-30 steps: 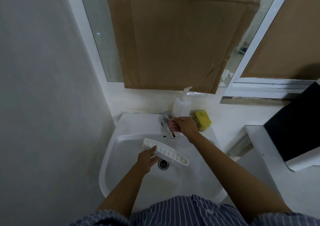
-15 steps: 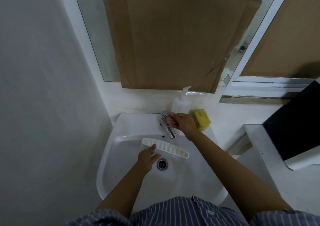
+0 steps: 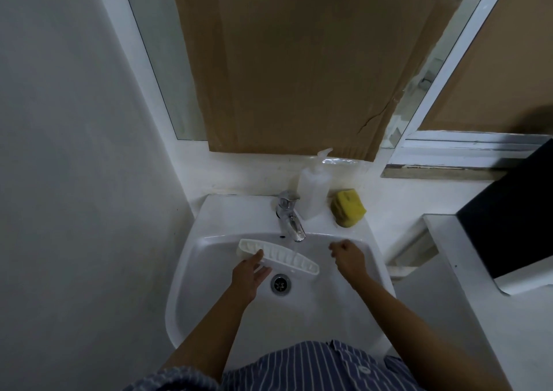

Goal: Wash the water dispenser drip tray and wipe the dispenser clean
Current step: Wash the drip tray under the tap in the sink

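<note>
A long white slotted drip tray (image 3: 278, 256) is held over the white sink basin (image 3: 209, 271), under the chrome tap (image 3: 288, 218). A thin stream of water runs from the spout onto the tray's right part. My left hand (image 3: 248, 274) grips the tray's near edge, thumb on top and fingers below. My right hand (image 3: 347, 257) hovers over the basin's right side, fingers curled, holding nothing. The water dispenser itself is not in view.
A white soap bottle (image 3: 312, 193) and a yellow sponge (image 3: 348, 208) stand on the sink's back ledge, right of the tap. The drain (image 3: 280, 283) lies below the tray. Cardboard (image 3: 299, 61) covers the window. A white counter with a black object (image 3: 508, 226) is at right.
My right hand has left the tap handle and dropped to the basin's right side. Water now runs from the spout. My left hand and the tray have stayed in place.
</note>
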The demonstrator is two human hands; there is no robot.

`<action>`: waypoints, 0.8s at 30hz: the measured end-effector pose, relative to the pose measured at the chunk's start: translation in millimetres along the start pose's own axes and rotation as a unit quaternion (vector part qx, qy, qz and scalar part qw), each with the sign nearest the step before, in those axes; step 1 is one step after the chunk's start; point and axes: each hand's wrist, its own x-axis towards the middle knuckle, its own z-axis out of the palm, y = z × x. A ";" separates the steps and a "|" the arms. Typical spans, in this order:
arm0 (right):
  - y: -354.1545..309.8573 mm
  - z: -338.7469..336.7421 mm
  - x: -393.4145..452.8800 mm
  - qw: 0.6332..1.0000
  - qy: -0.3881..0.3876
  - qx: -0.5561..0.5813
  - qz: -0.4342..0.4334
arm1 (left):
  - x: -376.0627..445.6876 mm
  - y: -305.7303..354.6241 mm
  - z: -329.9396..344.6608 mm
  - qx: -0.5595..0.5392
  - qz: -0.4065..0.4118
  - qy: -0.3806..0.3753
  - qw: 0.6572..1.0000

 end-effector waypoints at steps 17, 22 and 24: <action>6.4 36.2 -12.0 0.916 -0.249 0.213 0.230 | -15.7 16.8 -10.2 -0.009 0.018 0.068 0.997; -0.6 24.0 -9.8 0.907 -0.235 0.243 0.252 | -9.9 10.2 -13.1 -0.018 -0.035 0.080 0.996; 1.3 18.1 -8.1 0.904 -0.231 0.250 0.259 | -7.4 6.9 -12.1 -0.025 -0.057 0.069 0.996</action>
